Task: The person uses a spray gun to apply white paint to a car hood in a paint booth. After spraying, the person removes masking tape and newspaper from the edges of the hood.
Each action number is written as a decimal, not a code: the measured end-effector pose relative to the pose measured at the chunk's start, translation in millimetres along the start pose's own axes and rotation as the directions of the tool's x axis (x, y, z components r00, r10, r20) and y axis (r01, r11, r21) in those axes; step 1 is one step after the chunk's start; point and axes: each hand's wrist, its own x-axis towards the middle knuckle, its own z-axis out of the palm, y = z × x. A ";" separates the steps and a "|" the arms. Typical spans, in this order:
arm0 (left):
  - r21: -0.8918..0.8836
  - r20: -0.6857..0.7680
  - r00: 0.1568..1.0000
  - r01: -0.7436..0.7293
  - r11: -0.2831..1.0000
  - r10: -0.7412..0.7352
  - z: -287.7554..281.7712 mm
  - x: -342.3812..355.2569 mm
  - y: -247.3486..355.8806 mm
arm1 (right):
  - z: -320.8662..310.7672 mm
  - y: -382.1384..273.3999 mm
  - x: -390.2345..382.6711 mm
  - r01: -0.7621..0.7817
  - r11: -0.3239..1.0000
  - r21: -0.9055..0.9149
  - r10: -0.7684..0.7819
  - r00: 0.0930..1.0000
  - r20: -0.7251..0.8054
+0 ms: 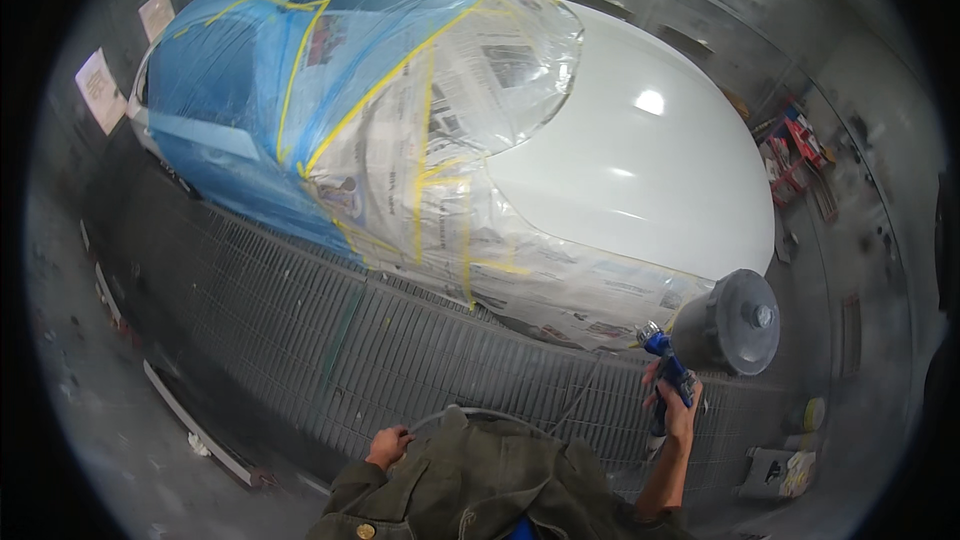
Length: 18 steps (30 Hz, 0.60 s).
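The right hand [680,406] is clamped on the grip of a spray gun [673,372], fingers wrapped about it. The left hand [389,446] is bent inward, with a thin grey hose [500,414] meeting its fingertips; whether it is closed on the hose I cannot tell. From there the hose arcs in front of an olive fabric jacket [470,470], creased and soft.

The spray gun has a smooth blue body and a bright, ridged metal nozzle [648,332]. A matt grey, round-walled cup [700,325] is fitted to it, its broad disc-shaped lid [740,340] carrying a small shiny knob [762,317].

The gun stands up out of the right fist: the nozzle lies beyond the fingers toward the car, and the cup sits above and to the right of the knuckles. In the view the cup overlaps the lower front corner of a glossy white, rounded hood [640,160]. Behind the hood, crinkled blue plastic film [220,90] covers much of the car, and printed newspaper [380,170] under clear film is edged with straight strips of yellow tape [400,75]. Below runs a slatted floor grating [440,360].
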 end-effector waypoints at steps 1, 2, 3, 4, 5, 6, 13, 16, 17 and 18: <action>-0.022 -0.007 1.000 0.017 1.000 -0.017 2.1 -5.9 -8.9 | 8.3 -2.5 5.9 -0.021 1.000 -0.006 0.021 0.999 0.040; -0.026 -0.025 1.000 -0.001 1.000 0.000 4.2 -9.9 -20.0 | 17.1 -3.6 10.9 -0.041 0.999 -0.013 0.042 0.996 0.081; -0.030 -0.045 0.999 -0.017 0.999 0.016 5.1 -13.0 -31.0 | 25.6 -1.5 13.8 -0.028 0.999 -0.044 0.031 0.997 0.066; -0.043 -0.064 0.997 -0.033 0.999 0.030 11.6 -14.8 -39.7 | 32.6 0.7 17.5 -0.013 0.996 -0.084 0.018 0.998 0.056; -0.035 -0.062 0.998 -0.010 0.999 0.008 15.8 -13.8 -45.1 | 42.1 0.8 22.5 0.002 0.993 -0.121 0.003 0.999 0.044; -0.025 -0.058 0.998 0.012 1.000 -0.013 17.9 -10.7 -50.5 | 50.9 -3.6 25.5 0.034 0.994 -0.103 -0.027 0.997 0.069; -0.011 0.032 0.999 0.013 1.000 -0.013 10.0 -7.5 -62.0 | 59.5 -7.6 31.5 -0.085 0.968 -0.237 0.118 0.985 0.128; -0.104 0.089 0.996 0.013 0.994 -0.004 -2.3 -17.5 -44.1 | 72.3 -16.2 36.1 -0.165 0.951 -0.263 0.209 0.966 0.151; -0.042 0.160 0.987 0.038 0.998 -0.031 13.9 -8.0 -64.2 | 75.4 -23.2 39.1 -0.185 0.943 -0.276 0.231 0.962 0.147; 0.023 0.212 0.975 0.066 0.998 -0.070 29.1 9.7 -77.5 | 70.2 -30.0 44.3 -0.153 0.947 -0.281 0.204 0.965 0.162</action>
